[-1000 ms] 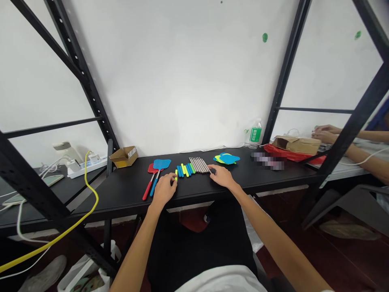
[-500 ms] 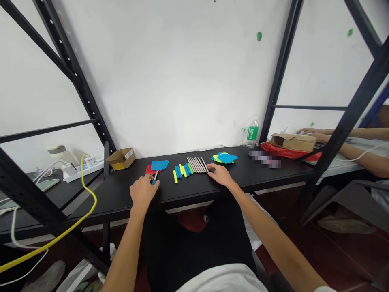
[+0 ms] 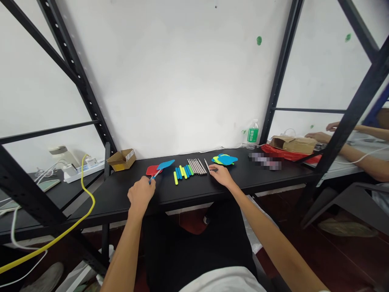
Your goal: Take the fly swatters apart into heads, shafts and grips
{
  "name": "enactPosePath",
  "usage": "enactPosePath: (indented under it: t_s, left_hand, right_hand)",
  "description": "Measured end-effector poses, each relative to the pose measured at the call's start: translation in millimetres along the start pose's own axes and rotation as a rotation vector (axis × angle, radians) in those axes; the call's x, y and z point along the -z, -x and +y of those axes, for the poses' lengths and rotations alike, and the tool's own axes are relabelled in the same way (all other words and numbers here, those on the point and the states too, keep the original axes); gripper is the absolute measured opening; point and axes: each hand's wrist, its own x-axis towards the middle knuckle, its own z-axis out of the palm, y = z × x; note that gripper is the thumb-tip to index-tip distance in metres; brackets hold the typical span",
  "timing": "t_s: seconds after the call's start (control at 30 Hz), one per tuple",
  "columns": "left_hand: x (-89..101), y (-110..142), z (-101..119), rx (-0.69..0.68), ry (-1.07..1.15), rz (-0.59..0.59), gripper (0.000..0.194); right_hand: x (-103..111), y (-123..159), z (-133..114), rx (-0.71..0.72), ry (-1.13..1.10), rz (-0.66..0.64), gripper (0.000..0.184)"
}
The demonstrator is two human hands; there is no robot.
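Note:
My left hand [image 3: 141, 194] is closed round the handle of a blue fly swatter [image 3: 166, 164], whose head is tilted above the table. Just beneath and to its left lies a red fly swatter [image 3: 152, 170]; my hand hides its handle. My right hand [image 3: 221, 175] pinches the near part of a thin metal rod [image 3: 207, 164], which stands a little apart from a row of several similar metal rods [image 3: 197, 166]. Between my hands, blue, yellow and green handle grips [image 3: 183, 172] lie side by side. Loose blue and yellow-green swatter heads [image 3: 226, 159] are stacked behind my right hand.
On the black table [image 3: 115, 194] are an open cardboard box [image 3: 121, 160] at left and a green-labelled bottle [image 3: 252, 134] at right. Black rack posts [image 3: 279, 77] frame the table. A yellow cable [image 3: 88, 190] hangs at left. Another person's hands [image 3: 319, 137] show at far right.
My left hand let go of a yellow grip, moved left and took the blue swatter by its handle; the swatter's head has since turned and tilted. My right hand has drawn the end rod slightly away from the row.

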Motion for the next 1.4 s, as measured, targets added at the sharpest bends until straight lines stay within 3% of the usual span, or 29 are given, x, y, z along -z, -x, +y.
enactPosePath:
  t_s: [0.23, 0.43, 0.53, 0.7, 0.8, 1.03, 1.23, 1.4]
  left_hand:
    - [15.4, 15, 28, -0.115, 0.118, 0.079, 0.043]
    - [8.2, 36, 60, -0.484, 0.362, 0.14, 0.025]
    - [0.0, 48, 74, -0.565, 0.39, 0.109, 0.022]
    - [-12.1, 68, 91, -0.755, 0.427, 0.044, 0.021]
    - [-11.1, 76, 95, -0.857, 0.446, 0.026, 0.024]
    - [5.4, 70, 88, -0.837, 0.489, 0.129, 0.025]
    - [12.4, 69, 84, -0.896, 0.498, 0.237, 0.028]
    - [18.5, 73, 85, -0.913, 0.56, 0.303, 0.027]
  right_hand:
    - [1, -1, 4, -0.005, -0.184, 0.061, 0.031]
    - [7, 11, -4, -0.035, -0.409, 0.036, 0.041]
    - [14, 26, -13, -0.004, -0.518, -0.055, 0.048]
    - [19, 51, -31, 0.02, -0.881, -0.341, 0.057]
    - [20, 57, -45, -0.049, -0.938, -0.357, 0.061]
    - [36, 58, -68, -0.199, -1.027, -0.139, 0.054]
    - [41, 62, -76, -0.232, -1.149, -0.175, 0.052]
    - [41, 69, -87, -0.233, -1.202, -0.281, 0.057]
